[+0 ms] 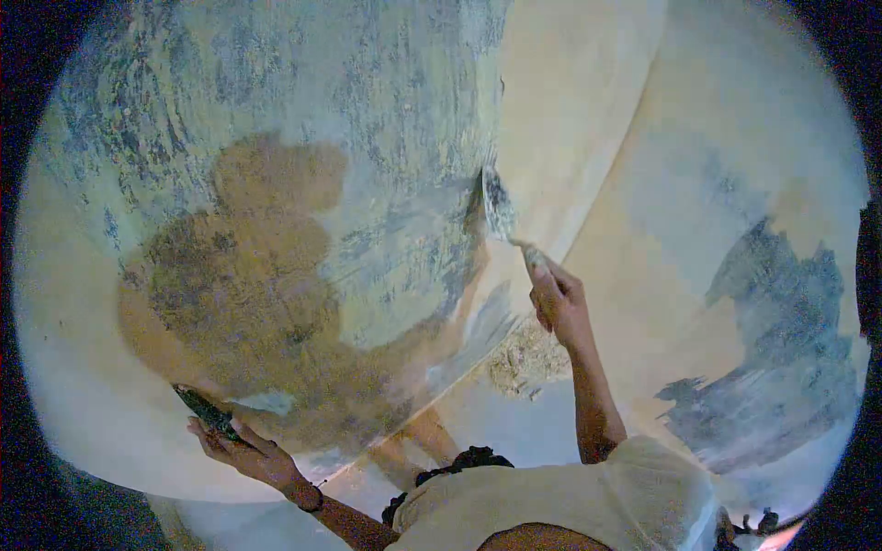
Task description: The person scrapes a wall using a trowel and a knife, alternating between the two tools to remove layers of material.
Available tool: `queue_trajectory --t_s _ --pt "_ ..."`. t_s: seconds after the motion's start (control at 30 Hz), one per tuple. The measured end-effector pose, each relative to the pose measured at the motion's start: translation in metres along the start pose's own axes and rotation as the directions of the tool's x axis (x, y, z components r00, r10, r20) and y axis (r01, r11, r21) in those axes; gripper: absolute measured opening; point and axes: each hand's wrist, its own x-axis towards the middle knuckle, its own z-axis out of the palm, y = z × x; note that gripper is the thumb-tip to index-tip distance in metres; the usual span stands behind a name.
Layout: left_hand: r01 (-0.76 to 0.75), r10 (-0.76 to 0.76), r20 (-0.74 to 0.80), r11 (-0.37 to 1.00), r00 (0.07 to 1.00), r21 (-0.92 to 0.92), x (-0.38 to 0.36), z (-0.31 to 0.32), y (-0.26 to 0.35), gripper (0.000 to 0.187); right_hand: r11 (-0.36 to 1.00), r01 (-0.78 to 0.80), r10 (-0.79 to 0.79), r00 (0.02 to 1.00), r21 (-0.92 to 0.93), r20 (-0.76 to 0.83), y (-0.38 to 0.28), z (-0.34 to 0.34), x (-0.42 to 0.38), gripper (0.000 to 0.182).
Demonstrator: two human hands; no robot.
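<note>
My right hand is closed around the handle of a trowel. Its grey-smeared blade lies along the boundary between the rough blue-grey coating and the smooth cream strip of the wall. Lower on the left, my left hand grips a dark, narrow, flat tool, seen nearly edge-on and pointing up and left; its exact kind does not show. A dark bracelet circles that wrist. Streaky blue-grey coating covers much of the surface before me.
A brown shadow falls over the coated wall. On the right stands another pale surface with a blue-grey patch. A heap of pale crumbly debris lies below my right hand, by the wall's lower edge.
</note>
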Motion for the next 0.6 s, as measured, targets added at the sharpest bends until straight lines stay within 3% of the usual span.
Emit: queue_trajectory --t_s 0.07,0.1,0.27,0.37,0.5,0.6 --pt "-0.091 0.086 0.045 0.990 0.995 0.111 0.001 -0.005 -0.005 0.059 0.999 -0.007 0.007 1.000 0.048 0.004 -0.001 0.001 0.000 0.047" --pt "-0.064 0.061 0.036 0.994 0.998 0.091 0.001 -0.005 -0.005 0.060 0.998 -0.021 0.020 1.000 0.055 0.011 -0.016 0.001 0.002 0.047" --pt "0.070 -0.071 0.008 0.995 0.997 0.064 -0.001 -0.003 -0.005 0.062 0.986 0.169 -0.169 0.976 -0.013 -0.135 -0.097 -0.007 0.053 0.048" --pt "-0.020 0.013 0.063 0.995 0.998 0.098 0.004 -0.009 0.003 0.063 0.953 0.299 -0.303 0.944 -0.054 -0.128 -0.143 -0.015 0.071 0.048" --pt "-0.017 0.019 -0.010 0.984 1.000 0.175 0.002 -0.006 -0.008 0.062 0.879 0.465 -0.477 0.862 -0.110 -0.170 -0.188 -0.024 0.109 0.049" --pt "0.004 -0.004 -0.004 0.984 1.000 0.178 0.003 -0.013 -0.002 0.061 0.900 0.433 -0.437 0.893 -0.056 -0.112 -0.186 -0.040 0.112 0.049"
